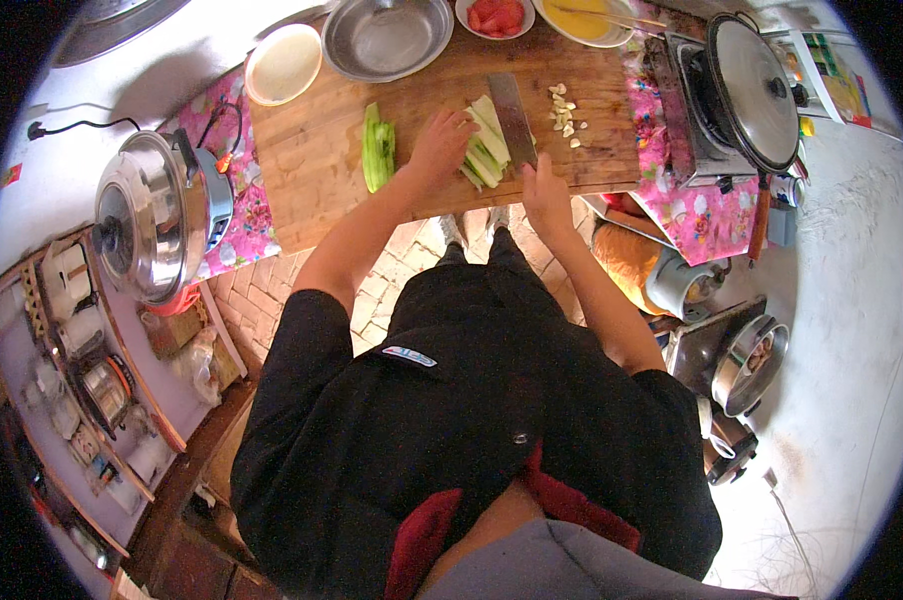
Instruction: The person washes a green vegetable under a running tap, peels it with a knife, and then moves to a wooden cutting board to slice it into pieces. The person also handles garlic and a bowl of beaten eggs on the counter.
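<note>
My right hand (pixel 545 191) grips the handle of a cleaver (pixel 512 120), whose broad blade points away from me over the wooden cutting board (pixel 309 180). Beside the blade's left side lie long pale-green cut strips of a vegetable (pixel 486 146), perhaps cucumber. My left hand (pixel 442 142) is at the left edge of these strips, its fingertips touching them; the fingers are bent and partly hide what lies under them. Another bundle of green pieces (pixel 379 150) lies farther left on the board. To the right of the cleaver are scattered peeled garlic cloves (pixel 562 112).
Along the board's far side stand a cream-coloured bowl (pixel 283 64), a metal basin (pixel 388 37), a bowl of red pieces (pixel 495 16) and a bowl of yellow liquid (pixel 583 21) with chopsticks. A lidded pan (pixel 751 90) sits on a stove at right, a lidded steel pot (pixel 148 217) at left.
</note>
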Motion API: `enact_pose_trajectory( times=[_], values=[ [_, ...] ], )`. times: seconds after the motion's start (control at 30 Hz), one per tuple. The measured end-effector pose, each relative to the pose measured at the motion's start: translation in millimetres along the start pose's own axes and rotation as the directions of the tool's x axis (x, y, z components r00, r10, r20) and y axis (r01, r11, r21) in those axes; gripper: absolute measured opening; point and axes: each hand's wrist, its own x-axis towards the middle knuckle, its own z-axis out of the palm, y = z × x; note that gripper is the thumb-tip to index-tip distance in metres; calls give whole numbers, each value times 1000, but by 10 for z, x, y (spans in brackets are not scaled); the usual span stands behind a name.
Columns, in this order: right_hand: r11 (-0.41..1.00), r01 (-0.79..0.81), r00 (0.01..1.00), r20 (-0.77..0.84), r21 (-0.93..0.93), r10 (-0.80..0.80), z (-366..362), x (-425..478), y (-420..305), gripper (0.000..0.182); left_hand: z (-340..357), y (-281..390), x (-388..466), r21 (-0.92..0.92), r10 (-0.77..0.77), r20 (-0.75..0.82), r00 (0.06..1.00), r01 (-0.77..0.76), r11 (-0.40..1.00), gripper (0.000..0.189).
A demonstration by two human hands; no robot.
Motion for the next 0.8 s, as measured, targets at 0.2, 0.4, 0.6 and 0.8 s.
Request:
enact_pose_trajectory(
  times=[0.2,0.4,0.6,0.8],
  values=[
    [989,-87,996,-12,122,89,-101,-189,143,26,133,-253,500,224,-11,533,846,-128,966,34],
    [993,-92,994,70,70,87,-122,-304,323,27,162,-356,564,201,-15,599,801,-132,971,40],
    [1000,-14,999,44,-19,14,-60,-233,398,27,96,-231,563,192,-78,606,792,-50,980,44],
    [1000,-28,998,65,9,27,-148,-221,210,26,168,-455,636,105,-51,627,778,-19,994,42]
  ],
)
